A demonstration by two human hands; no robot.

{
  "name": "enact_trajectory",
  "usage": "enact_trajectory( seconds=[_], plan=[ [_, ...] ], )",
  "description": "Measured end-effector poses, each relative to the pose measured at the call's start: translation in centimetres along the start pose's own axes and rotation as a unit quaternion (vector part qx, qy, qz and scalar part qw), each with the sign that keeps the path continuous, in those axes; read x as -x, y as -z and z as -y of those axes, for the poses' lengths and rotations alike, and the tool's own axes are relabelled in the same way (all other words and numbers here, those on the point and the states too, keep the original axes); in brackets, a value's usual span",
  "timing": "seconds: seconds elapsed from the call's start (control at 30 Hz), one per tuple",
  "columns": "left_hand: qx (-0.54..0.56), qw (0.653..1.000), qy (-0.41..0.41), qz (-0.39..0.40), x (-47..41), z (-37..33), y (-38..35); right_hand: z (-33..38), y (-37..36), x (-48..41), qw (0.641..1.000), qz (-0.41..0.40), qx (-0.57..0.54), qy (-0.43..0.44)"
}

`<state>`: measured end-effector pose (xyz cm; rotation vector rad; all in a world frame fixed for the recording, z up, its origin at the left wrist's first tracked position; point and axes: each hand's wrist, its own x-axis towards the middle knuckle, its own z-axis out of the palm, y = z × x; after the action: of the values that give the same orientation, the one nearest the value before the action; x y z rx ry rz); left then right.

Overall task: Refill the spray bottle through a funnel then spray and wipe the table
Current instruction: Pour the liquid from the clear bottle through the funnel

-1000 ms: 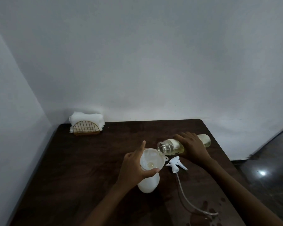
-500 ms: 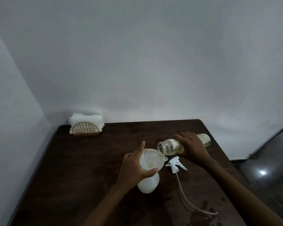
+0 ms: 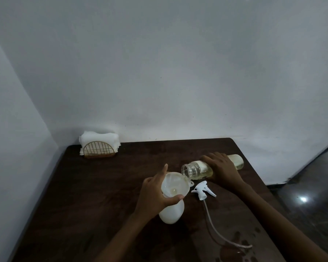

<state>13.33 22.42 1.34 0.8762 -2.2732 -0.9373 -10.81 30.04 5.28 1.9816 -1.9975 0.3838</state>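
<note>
A white spray bottle (image 3: 172, 212) stands on the dark wooden table (image 3: 102, 195) with a white funnel (image 3: 175, 184) set in its neck. My left hand (image 3: 155, 193) grips the funnel's rim, thumb on the near edge. My right hand (image 3: 221, 170) holds a clear bottle of yellowish liquid (image 3: 197, 169) tipped on its side, its open mouth at the funnel's far edge. A little liquid sits in the funnel's bottom. The white trigger spray head (image 3: 204, 190) lies on the table to the right, its dip tube (image 3: 216, 229) trailing toward me.
A gold wire holder with white napkins (image 3: 99, 147) stands at the table's far left corner, against the wall. Wet spots (image 3: 237, 250) lie on the near right of the table. Walls close in on the left and back; dark floor lies to the right.
Almost nothing has moved; both hands keep their hold and the clear bottle stays tipped over the funnel.
</note>
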Motion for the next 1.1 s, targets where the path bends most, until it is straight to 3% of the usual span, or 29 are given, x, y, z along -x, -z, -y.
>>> enact_trajectory(
  seconds=[1.1],
  plan=[
    [0.007, 1.000, 0.018, 0.012, -0.09, -0.33, -0.09, -0.14, 0.25, 0.08, 1.000, -0.012, 0.001, 0.013]
  ],
)
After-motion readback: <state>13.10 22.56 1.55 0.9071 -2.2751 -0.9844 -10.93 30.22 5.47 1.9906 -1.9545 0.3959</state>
